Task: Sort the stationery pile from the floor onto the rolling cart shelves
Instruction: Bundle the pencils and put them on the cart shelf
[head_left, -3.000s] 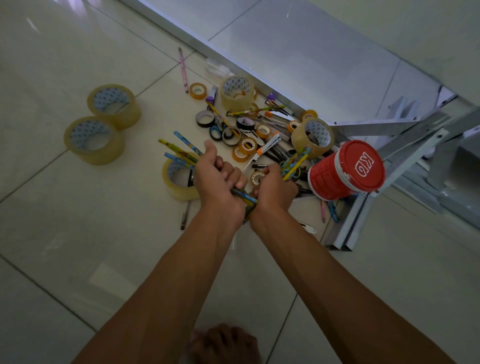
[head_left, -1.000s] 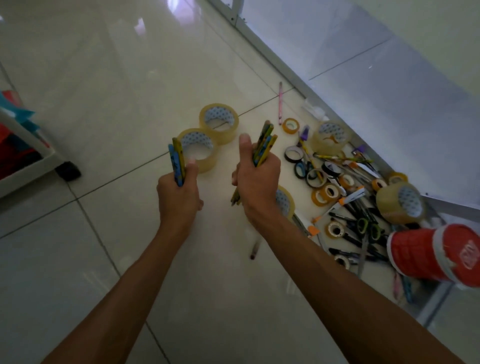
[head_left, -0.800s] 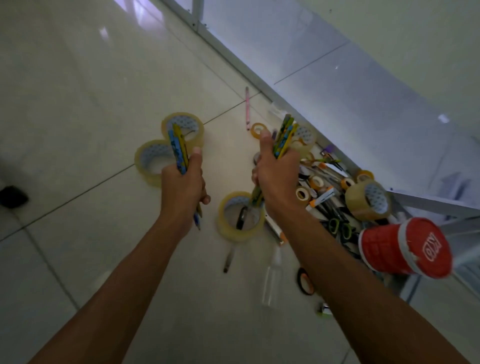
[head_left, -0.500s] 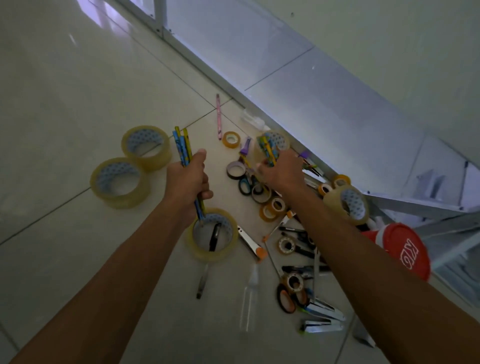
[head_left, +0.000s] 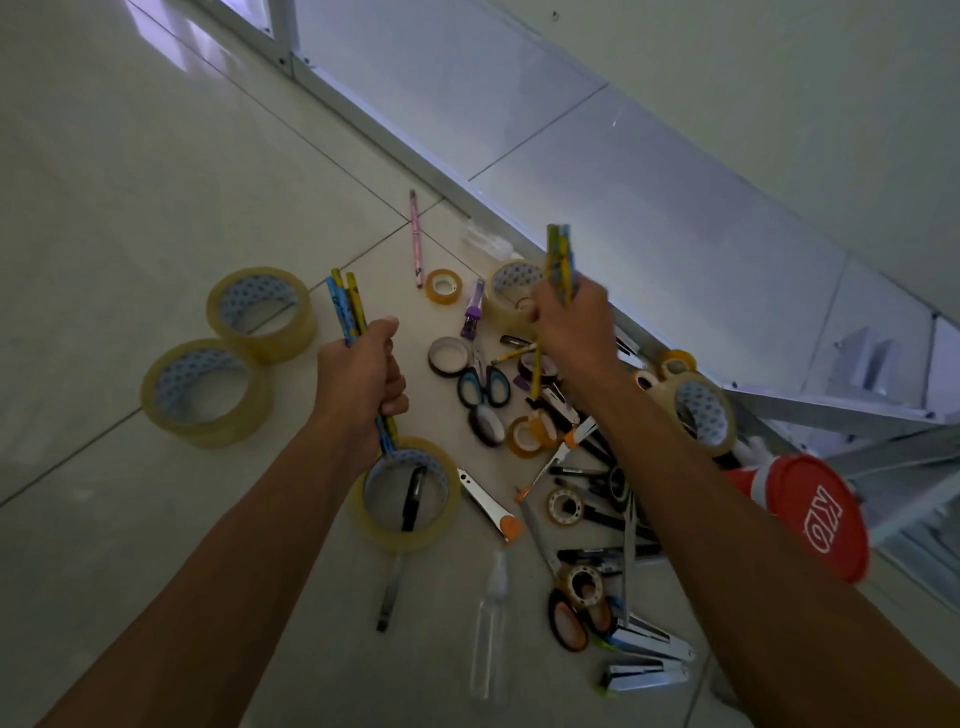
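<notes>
Stationery pile (head_left: 561, 447) on the floor (head_left: 130, 182) at your one o'clock, two tape rolls (head_left: 228, 358) at ten, canister (head_left: 810, 514) at three.

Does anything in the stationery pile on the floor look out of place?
Yes. A black pen lies inside the core of a tape roll, below the left hand, not among the other pens.

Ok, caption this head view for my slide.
Both hands, left and right, grip pencil bunches above stationery scattered on the floor.
</notes>
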